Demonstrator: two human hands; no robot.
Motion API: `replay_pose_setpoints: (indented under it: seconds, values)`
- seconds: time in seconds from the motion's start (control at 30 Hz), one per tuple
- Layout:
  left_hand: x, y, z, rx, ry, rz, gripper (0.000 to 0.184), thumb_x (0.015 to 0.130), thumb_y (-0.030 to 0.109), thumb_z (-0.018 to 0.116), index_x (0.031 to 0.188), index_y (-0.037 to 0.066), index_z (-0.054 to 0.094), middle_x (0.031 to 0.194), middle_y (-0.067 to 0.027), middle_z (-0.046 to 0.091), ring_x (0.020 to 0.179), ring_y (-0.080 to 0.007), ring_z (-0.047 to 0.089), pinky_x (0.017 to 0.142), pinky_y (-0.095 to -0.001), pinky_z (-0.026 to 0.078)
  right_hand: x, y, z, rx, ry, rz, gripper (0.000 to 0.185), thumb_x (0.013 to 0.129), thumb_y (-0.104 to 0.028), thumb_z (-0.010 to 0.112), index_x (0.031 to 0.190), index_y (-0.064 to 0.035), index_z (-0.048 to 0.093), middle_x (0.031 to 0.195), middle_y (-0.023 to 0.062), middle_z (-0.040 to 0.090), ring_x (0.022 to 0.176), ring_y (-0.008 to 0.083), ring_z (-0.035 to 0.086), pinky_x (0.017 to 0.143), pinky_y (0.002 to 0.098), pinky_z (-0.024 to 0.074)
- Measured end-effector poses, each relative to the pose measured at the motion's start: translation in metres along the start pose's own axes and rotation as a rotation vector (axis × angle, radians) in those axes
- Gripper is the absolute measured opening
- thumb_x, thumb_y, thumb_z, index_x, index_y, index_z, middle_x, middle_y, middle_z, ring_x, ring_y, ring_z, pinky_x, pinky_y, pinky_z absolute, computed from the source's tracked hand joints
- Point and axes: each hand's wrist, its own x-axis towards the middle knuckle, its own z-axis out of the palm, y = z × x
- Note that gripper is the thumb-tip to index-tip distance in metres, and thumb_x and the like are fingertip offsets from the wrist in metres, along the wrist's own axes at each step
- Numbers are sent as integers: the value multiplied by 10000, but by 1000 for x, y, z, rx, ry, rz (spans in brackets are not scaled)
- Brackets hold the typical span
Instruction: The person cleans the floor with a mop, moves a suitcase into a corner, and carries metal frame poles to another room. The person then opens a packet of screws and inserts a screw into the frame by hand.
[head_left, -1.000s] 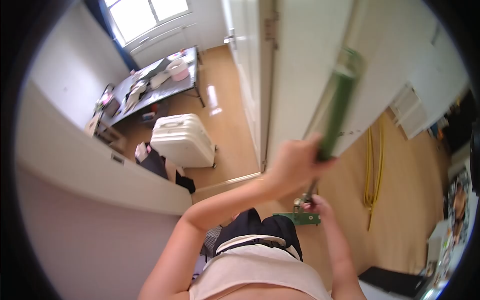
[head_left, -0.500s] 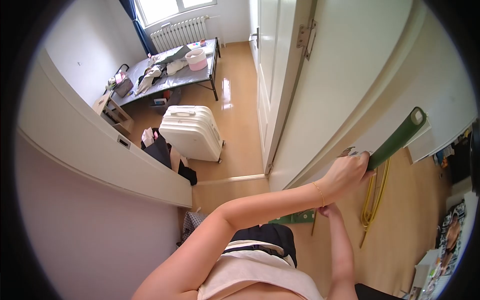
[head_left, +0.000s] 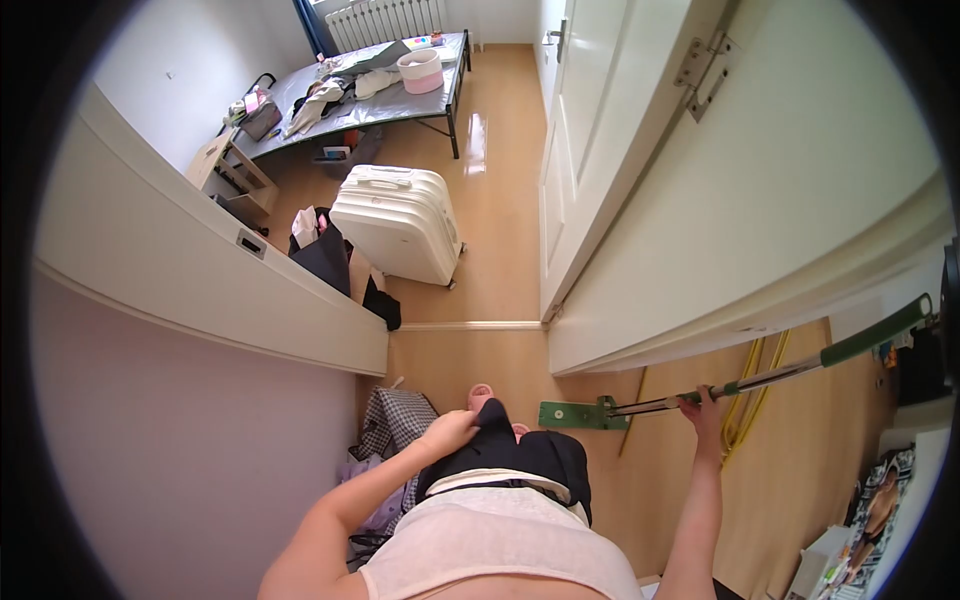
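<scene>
Head view: floor [head_left: 592, 387] between mop [head_left: 583, 415] and doorframe edge [head_left: 575, 362]

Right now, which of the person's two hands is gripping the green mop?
The right hand, wrapped around the pole of the mop; the left hand is at the dark trousers, away from it.

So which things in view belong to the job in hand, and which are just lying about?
In the job:
- green flat mop, held in the right hand
- wooden floor, probably, under the mop

Lying about, by the look of it:
- white suitcase
- pink-and-white basket on the bed frame
- checked bag
- yellow loops, tubing or cord, can't tell
</scene>
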Motion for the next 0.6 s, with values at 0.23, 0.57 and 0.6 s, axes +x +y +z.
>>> replay_pose_setpoints:
  seconds: [0.23, 0.57, 0.6]
  values:
    - [-30, -24, -20, -81, 55, -288, 179, 743, 173, 512, 779, 9, 571, 763, -189, 587, 739, -334, 570, 672, -406, 455, 13, -44, 14, -54, 29, -174, 140, 745, -162, 561, 860, -114, 498, 633, 64, 507, 508, 213, 581, 461, 311, 495]
    - [8, -29, -19, 70, -87, -77, 188, 759, 185, 462, 783, 11, 527, 778, -180, 581, 747, -322, 569, 686, -405, 455, 52, -4, 17, -218, 109, -21, 182, 740, -166, 594, 830, -47, 490, 686, 75, 555, 595, 211, 603, 480, 294, 478]
    - [6, -31, -21, 63, -81, -80, 188, 759, 185, 462, 783, 11, 527, 778, -180, 581, 747, -322, 569, 686, -405, 455, 41, 0, 21, -262, 157, -22, 141, 742, -164, 582, 752, -47, 504, 658, 72, 548, 603, 213, 600, 497, 298, 475]
